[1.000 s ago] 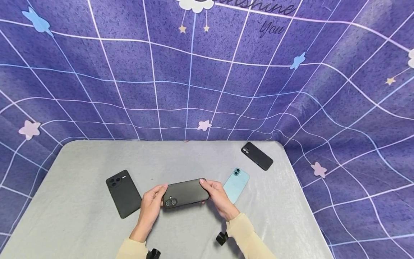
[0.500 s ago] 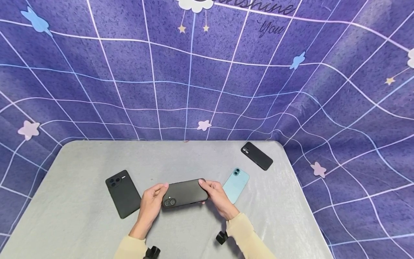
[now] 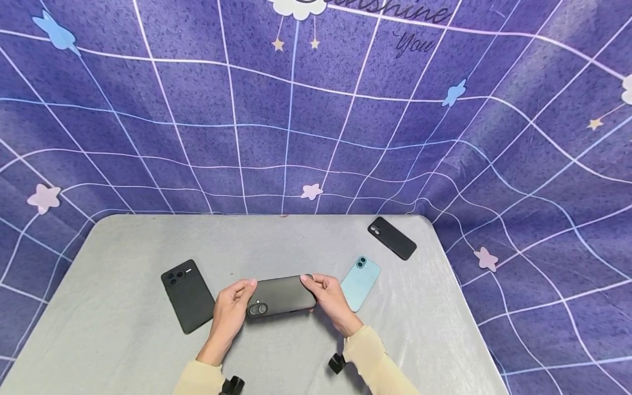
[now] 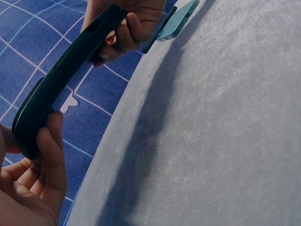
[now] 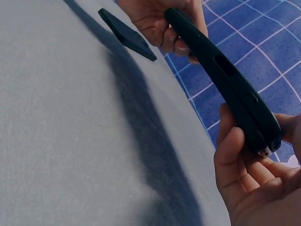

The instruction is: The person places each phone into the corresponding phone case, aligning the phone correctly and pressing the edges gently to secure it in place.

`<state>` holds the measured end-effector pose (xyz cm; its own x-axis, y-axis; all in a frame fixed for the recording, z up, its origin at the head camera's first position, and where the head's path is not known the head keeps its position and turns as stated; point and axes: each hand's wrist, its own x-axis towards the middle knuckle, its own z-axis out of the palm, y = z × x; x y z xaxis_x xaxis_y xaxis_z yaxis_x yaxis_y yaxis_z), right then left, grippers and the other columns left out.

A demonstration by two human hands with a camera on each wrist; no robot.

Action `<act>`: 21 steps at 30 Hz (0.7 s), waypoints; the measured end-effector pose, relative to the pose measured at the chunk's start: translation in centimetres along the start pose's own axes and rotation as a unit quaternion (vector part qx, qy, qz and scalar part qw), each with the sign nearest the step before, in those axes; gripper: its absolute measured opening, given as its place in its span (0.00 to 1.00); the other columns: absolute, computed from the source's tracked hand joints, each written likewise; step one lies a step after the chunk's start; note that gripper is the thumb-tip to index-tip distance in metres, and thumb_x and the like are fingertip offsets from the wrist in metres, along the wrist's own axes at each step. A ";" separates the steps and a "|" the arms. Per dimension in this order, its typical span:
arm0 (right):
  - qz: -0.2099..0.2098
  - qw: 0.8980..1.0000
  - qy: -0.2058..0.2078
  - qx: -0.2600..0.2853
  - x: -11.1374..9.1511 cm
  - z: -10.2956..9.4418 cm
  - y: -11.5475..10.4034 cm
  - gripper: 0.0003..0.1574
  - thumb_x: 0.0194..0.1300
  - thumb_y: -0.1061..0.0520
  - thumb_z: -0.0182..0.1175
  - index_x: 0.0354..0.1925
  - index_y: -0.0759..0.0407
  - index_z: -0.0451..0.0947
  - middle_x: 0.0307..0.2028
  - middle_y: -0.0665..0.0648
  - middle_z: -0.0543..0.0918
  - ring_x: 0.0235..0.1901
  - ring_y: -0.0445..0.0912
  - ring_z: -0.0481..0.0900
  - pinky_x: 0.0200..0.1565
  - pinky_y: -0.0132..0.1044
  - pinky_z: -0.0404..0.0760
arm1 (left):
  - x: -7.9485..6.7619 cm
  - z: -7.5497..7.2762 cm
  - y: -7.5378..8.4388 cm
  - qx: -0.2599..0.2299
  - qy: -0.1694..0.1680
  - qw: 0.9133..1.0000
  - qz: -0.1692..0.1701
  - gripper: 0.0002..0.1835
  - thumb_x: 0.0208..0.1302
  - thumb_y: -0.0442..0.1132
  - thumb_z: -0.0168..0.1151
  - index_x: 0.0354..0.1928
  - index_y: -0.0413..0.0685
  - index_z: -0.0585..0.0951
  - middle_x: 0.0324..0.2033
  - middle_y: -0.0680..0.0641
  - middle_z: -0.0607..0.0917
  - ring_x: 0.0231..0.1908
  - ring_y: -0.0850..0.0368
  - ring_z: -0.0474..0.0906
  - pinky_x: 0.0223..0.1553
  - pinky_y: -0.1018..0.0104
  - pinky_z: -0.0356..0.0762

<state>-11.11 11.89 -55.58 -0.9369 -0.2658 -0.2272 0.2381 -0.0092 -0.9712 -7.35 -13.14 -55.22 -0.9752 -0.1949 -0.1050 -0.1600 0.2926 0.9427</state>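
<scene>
Centrally, low in the head view: one cased phone (image 3: 285, 297), matte black, round-cornered, pinched at both ends, left hand (image 3: 231, 307) by the lenses, right hand (image 3: 334, 303) opposite. Right of it, pale blue phone (image 3: 362, 282), partly covered by that hand; farther right, black case (image 3: 393, 238). Lower left, flat black phone (image 3: 192, 302). Grey cloth (image 3: 138, 241), faintly textured. Screen side indiscernible.

Left hand (image 3: 229, 308) pinching the dark phone (image 3: 283, 295) at its left end, right hand (image 3: 336, 303) pinching its right, forearms (image 3: 381, 365) on its near side
</scene>
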 end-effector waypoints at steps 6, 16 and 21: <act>-0.010 1.000 0.004 -0.013 -0.1 0.0 0.1 0.25 0.80 0.46 0.63 0.43 0.68 0.87 0.26 0.49 0.89 0.23 0.38 0.82 0.25 0.30 0.81 | -0.1 0.0 0.1 -0.011 0.000 1.000 0.002 0.18 0.80 0.51 0.63 0.50 0.44 0.91 0.35 0.50 0.93 0.36 0.67 0.79 0.42 0.77 0.72; -0.018 1.000 0.010 -0.006 -0.2 0.0 0.0 0.26 0.81 0.46 0.62 0.42 0.70 0.87 0.25 0.49 0.89 0.22 0.38 0.82 0.23 0.30 0.82 | -0.2 0.0 -0.2 -0.023 -0.006 1.000 -0.002 0.18 0.81 0.50 0.63 0.50 0.42 0.90 0.32 0.50 0.92 0.35 0.66 0.79 0.43 0.77 0.70; -0.016 1.000 0.014 0.000 -0.3 0.1 0.1 0.26 0.81 0.46 0.62 0.41 0.69 0.87 0.24 0.50 0.88 0.21 0.39 0.82 0.22 0.30 0.82 | -0.2 0.0 -0.2 -0.018 -0.007 1.000 -0.004 0.18 0.81 0.50 0.62 0.49 0.43 0.90 0.31 0.51 0.91 0.35 0.66 0.77 0.43 0.77 0.70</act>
<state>-10.79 11.82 -55.58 -0.9510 -0.2378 -0.1979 0.2078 -0.0172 -0.9780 -7.16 -13.21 -55.42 -0.9759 -0.1835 -0.1179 -0.1633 0.2563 0.9527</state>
